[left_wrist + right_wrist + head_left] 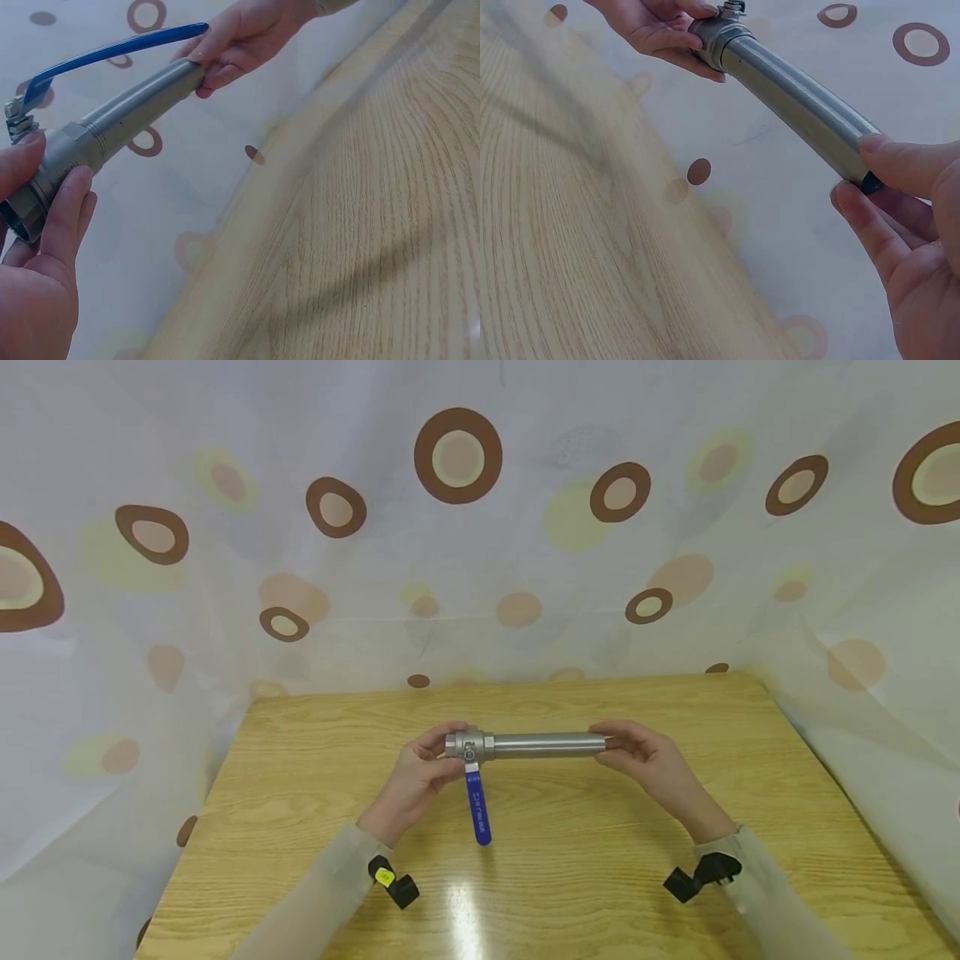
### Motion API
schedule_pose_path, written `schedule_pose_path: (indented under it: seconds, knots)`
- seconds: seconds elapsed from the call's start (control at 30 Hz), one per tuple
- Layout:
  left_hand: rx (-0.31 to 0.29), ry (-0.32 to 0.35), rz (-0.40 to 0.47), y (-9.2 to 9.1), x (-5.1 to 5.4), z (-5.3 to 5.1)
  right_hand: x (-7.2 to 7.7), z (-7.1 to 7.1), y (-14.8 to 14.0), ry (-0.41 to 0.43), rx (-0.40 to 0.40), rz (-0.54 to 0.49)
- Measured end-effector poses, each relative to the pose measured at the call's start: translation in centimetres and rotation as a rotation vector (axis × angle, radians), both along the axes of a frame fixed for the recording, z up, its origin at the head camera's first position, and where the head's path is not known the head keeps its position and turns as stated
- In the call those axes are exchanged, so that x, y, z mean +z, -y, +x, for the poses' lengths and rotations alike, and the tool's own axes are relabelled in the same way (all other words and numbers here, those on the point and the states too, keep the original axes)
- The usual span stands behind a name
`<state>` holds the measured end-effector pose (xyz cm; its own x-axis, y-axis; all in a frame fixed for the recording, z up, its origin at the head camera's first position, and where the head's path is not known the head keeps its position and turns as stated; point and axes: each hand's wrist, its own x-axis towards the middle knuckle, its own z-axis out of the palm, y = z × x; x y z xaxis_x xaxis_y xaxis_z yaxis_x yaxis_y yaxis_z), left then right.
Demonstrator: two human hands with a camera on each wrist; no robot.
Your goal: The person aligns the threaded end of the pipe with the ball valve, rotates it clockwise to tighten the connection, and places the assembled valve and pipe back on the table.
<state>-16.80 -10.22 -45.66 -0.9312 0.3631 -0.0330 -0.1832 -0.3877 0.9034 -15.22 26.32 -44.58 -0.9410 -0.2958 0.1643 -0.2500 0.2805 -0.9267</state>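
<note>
A metal ball valve (469, 745) with a long blue lever handle (478, 806) is joined to a straight steel pipe (551, 744). Both hands hold this assembly level above the table. My left hand (414, 777) grips the valve body, thumb on the near side and fingers behind. At the pipe's far right end, my right hand (651, 764) pinches the tip between thumb and fingers. In the left wrist view the valve's open end (24, 217) faces the left palm. From the right wrist, the pipe's dark end (871, 182) shows between thumb and fingertip.
A wood-grain table (570, 877) lies beneath the hands. Behind it and along both sides hangs a pale sheet (517, 552) patterned with brown rings and faint spots. Small black camera mounts sit on the left wrist (393, 881) and right wrist (702, 877).
</note>
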Motion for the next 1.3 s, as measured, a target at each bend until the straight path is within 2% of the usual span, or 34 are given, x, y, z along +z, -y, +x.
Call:
schedule_pose_path:
  seconds: [0.17,0.4,0.63,0.87,1.03,1.3]
  knots:
    - [0.006,0.008,-0.002,-0.01,-0.12,0.11,0.2,0.19,-0.01,0.002,-0.019,0.05]
    - [0.02,0.009,-0.012,-0.13,0.01,0.27,0.29,0.31,0.29,0.017,-0.008,0.015]
    - [0.014,0.014,0.006,-0.15,-0.02,0.37,0.28,0.38,0.39,0.007,-0.046,0.07]
    - [0.022,0.016,-0.004,-0.23,0.05,0.38,0.19,0.37,0.27,0.009,-0.02,0.014]
    - [0.013,0.026,0.002,-0.23,0.16,0.41,0.14,0.39,0.27,-0.002,-0.056,0.073]
    - [0.019,0.017,0.009,-0.24,0.29,0.35,0.22,0.5,0.32,0.005,-0.008,-0.028]
